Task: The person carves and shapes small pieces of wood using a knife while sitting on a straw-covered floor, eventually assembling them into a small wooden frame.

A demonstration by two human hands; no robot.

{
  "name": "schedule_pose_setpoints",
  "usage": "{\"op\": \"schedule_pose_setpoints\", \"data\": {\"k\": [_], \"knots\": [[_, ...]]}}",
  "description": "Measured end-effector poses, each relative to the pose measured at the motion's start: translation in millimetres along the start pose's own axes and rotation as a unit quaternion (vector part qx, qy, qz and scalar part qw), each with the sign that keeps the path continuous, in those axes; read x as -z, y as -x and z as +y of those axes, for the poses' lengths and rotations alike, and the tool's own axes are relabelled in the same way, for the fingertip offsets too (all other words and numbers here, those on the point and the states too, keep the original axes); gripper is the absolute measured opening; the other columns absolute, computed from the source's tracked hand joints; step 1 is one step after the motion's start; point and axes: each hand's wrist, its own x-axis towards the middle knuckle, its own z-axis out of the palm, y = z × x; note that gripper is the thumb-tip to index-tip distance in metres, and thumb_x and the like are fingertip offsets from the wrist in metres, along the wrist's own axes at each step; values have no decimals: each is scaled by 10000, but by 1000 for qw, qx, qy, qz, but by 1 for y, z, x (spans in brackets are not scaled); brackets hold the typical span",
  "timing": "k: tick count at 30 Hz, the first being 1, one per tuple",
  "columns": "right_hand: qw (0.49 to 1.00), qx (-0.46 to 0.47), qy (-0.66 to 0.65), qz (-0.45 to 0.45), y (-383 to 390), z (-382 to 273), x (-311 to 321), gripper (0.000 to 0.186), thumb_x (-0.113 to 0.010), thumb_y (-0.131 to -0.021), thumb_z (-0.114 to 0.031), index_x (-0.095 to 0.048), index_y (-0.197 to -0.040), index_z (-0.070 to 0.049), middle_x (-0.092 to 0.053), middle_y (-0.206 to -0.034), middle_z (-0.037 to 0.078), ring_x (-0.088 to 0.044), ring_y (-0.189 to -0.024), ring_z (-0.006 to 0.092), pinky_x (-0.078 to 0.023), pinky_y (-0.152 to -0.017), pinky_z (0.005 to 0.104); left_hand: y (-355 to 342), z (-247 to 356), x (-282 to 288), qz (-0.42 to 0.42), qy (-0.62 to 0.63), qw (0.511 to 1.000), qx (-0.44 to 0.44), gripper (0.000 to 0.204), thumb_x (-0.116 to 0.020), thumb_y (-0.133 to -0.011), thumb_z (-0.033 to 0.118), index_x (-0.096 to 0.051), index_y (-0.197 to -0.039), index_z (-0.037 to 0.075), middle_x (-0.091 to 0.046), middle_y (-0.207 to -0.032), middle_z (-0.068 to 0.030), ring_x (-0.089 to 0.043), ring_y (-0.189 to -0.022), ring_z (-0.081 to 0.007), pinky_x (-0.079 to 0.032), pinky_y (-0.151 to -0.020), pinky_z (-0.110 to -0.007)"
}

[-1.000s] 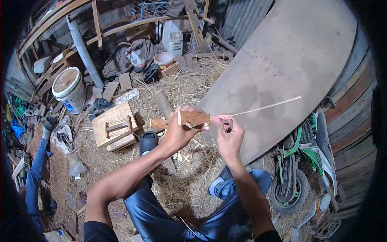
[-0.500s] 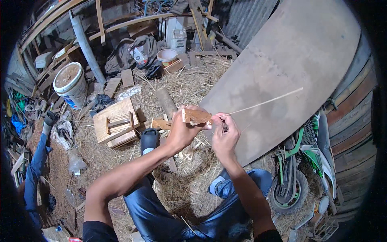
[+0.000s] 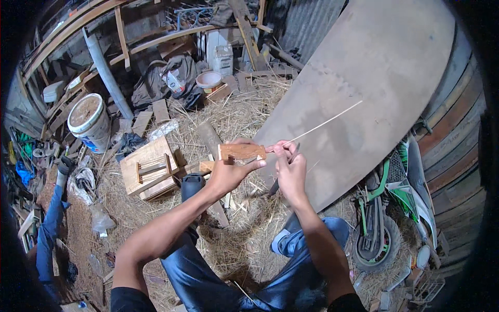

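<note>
My left hand (image 3: 227,177) is closed around a small reddish-brown wooden block (image 3: 241,152), holding it level with the thumb along its near side. My right hand (image 3: 291,174) pinches a thin pale wooden stick (image 3: 328,121). The stick's lower end is at the block's right end; whether it enters the wood I cannot tell. A slim dark tool (image 3: 273,187) also sits in my right hand, its dark end sticking out below the palm and its other tip showing above the fingers. Both hands are in front of me, above my knees.
A large brown board (image 3: 374,78) leans at the right, beside a green and white small motorbike (image 3: 384,208). At the left stand a wooden box with slats (image 3: 150,165) and a white bucket (image 3: 87,115). Straw (image 3: 244,109) and wood scraps cover the floor.
The block has turned so its broad face shows more, and has shifted slightly left. The stick now points more steeply up. The dark tool shows more clearly in my right hand.
</note>
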Motion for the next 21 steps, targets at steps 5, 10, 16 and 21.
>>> {"op": "schedule_pose_setpoints", "data": {"k": [5, 10, 16, 21], "knots": [[998, -2, -20, -54, 8, -18, 11, 228, -550, -905, -230, -608, -872, -11, -608, -774, 13, -334, -481, -5, -274, -434, 171, -1, 9, 5, -51, -68, 993, -82, 393, -781, -673, 253, -589, -949, 49, -572, -924, -55, -505, -907, -209, -390, -827, -341], [996, -29, -72, -51, 11, -30, 17, 262, -573, -891, -271, -636, -828, -24, -597, -731, -15, -323, -457, -7, -249, -410, 173, 3, 11, 3, -66, -40, 994, -83, 412, -787, -666, 242, -577, -959, 43, -548, -914, -51, -498, -893, -196, -407, -793, -323], [991, -92, -65, -79, 11, -17, 25, 250, -579, -888, -267, -649, -881, -27, -584, -688, -13, -343, -466, -1, -261, -418, 179, 2, -1, 0, -54, -41, 996, -61, 440, -619, -820, 136, -388, -1190, 75, -514, -936, -72, -480, -923, -162, -414, -785, -308], [990, -66, 59, -107, -2, -7, 32, 201, -617, -859, -189, -611, -954, -13, -563, -717, -4, -427, -523, 33, -342, -483, 189, -6, -7, 16, -144, -91, 985, 33, 445, -386, -902, 44, -204, -1301, 118, -504, -926, -96, -521, -820, -153, -466, -678, -294]]}}
